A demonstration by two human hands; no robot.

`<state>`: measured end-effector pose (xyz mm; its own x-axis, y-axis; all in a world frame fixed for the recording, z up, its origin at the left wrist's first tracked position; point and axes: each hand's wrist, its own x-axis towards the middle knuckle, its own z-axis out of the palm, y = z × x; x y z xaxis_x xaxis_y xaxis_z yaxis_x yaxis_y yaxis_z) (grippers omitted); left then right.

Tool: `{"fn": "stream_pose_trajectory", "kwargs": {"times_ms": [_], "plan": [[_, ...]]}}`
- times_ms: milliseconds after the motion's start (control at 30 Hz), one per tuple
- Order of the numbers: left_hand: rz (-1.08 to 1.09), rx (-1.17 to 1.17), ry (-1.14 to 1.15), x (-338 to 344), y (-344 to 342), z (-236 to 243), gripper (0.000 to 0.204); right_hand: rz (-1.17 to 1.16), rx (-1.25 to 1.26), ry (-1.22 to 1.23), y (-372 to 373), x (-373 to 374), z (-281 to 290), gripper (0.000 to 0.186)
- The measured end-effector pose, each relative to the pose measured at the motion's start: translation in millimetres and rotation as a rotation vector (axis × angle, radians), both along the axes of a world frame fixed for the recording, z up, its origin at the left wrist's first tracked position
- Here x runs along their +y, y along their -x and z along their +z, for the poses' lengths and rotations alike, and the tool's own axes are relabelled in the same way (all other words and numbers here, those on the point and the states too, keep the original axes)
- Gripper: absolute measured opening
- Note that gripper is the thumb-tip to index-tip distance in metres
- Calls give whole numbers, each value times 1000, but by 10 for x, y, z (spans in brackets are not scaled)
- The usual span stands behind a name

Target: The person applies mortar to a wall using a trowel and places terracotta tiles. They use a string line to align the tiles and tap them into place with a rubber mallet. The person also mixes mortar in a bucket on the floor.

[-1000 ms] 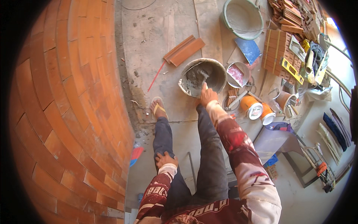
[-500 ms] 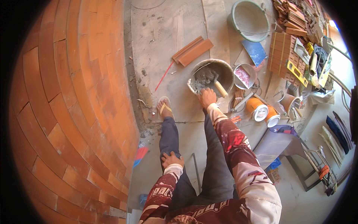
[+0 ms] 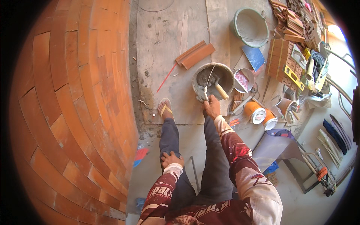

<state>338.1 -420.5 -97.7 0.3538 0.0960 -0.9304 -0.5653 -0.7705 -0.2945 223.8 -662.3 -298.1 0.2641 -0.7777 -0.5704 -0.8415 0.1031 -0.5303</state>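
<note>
A bucket of grey mortar stands on the floor ahead of me, and a trowel with a wooden handle rests in it. My right hand is closed at the bucket's near rim, on the near end of its wire handle. That handle, wrapped in something pale, crosses over the mouth; my fingertips are partly hidden. My left hand lies on my left knee, fingers spread and holding nothing.
Two terracotta pieces lie beyond the bucket. An orange brick wall rises on the left. To the right are a small pail, a larger green-grey tub, orange containers, stacked bricks and a yellow spirit level.
My right hand has moved slightly right and nearer along the rim. The bucket's handle has swung from the left rim across the mouth. My left hand stays on the knee.
</note>
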Motion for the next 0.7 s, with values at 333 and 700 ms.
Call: {"fn": "stream_pose_trajectory", "kwargs": {"times_ms": [333,700], "plan": [[94,10,61,46,-297,103,56,163,161,-109,-576,-240,-158,29],[160,-27,174,316,-341,111,56,-97,284,44,-597,-288,-24,30]]}}
